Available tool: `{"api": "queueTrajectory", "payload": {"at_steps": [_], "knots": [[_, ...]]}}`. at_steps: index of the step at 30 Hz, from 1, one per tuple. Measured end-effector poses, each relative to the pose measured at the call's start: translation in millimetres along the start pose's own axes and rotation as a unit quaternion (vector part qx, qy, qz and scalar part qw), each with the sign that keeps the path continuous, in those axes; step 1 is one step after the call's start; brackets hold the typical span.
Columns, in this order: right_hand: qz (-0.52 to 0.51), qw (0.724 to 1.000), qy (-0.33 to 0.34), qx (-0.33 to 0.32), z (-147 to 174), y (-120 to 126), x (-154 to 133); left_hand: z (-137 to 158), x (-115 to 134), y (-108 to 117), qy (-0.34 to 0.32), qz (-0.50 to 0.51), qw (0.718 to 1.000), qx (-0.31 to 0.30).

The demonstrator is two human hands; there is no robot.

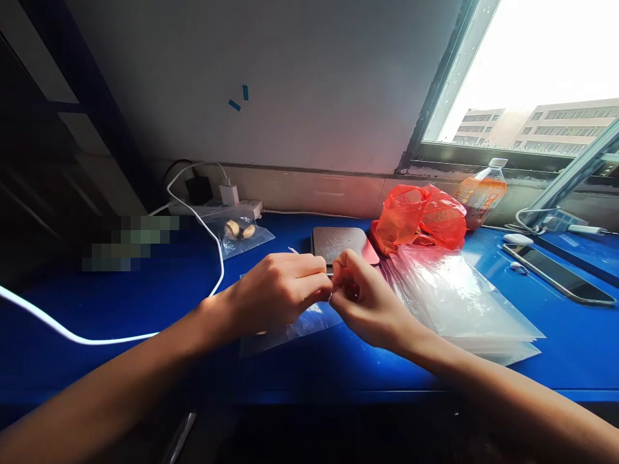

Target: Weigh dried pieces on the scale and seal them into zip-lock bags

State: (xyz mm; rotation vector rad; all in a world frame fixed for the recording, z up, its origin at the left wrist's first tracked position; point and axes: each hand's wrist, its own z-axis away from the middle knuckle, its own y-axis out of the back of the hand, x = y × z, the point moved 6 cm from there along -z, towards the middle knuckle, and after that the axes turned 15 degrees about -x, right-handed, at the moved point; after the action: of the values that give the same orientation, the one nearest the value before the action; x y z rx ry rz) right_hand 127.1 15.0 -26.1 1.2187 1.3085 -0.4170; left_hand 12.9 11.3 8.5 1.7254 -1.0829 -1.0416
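My left hand (287,287) and my right hand (365,296) meet over the blue table, fingertips touching or nearly so. Both are closed in a pinch, and what sits between their fingers is hidden or too small to name. Under and behind my left hand lies a clear plastic bag (314,319), partly covered by that hand. Just beyond the fingers is a flat grey device with a smooth top (338,243), its near edge blocked by my hands. A stack of clear plastic bags (464,303) lies to the right of my right hand.
Farther back, a clear bag (256,243) holds beige pieces beside a power strip (251,208). A white cable (213,241) loops across the left. On the right are a crumpled red plastic bag (420,216), a drink bottle (483,193) and a phone (556,270).
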Motion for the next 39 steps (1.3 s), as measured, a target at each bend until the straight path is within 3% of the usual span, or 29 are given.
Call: {"api": "queueTrajectory", "payload": {"at_steps": [8,11,14,18,23,30,39], "knots": [[-0.088,0.995,0.022,0.043,2,16,-6,5,0,13,-0.024,0.067,0.996,0.061],[-0.127,0.992,0.015,0.002,3,17,-12,8,-5,15,-0.009,0.106,0.992,0.074],[-0.088,0.994,0.001,-0.058,5,9,-16,8,-6,9,-0.005,0.108,0.993,0.051],[-0.047,0.997,-0.003,-0.064,9,3,-15,6,-3,3,-0.018,0.099,0.994,0.043],[-0.12,0.986,-0.005,-0.115,6,1,-10,4,0,5,-0.017,0.082,0.996,0.042],[-0.073,0.993,-0.006,-0.091,6,2,-8,4,-1,0,0.014,0.044,0.998,-0.035],[-0.108,0.99,-0.008,-0.093,4,4,-3,11,-12,-6,0.057,0.044,0.996,-0.051]]}}
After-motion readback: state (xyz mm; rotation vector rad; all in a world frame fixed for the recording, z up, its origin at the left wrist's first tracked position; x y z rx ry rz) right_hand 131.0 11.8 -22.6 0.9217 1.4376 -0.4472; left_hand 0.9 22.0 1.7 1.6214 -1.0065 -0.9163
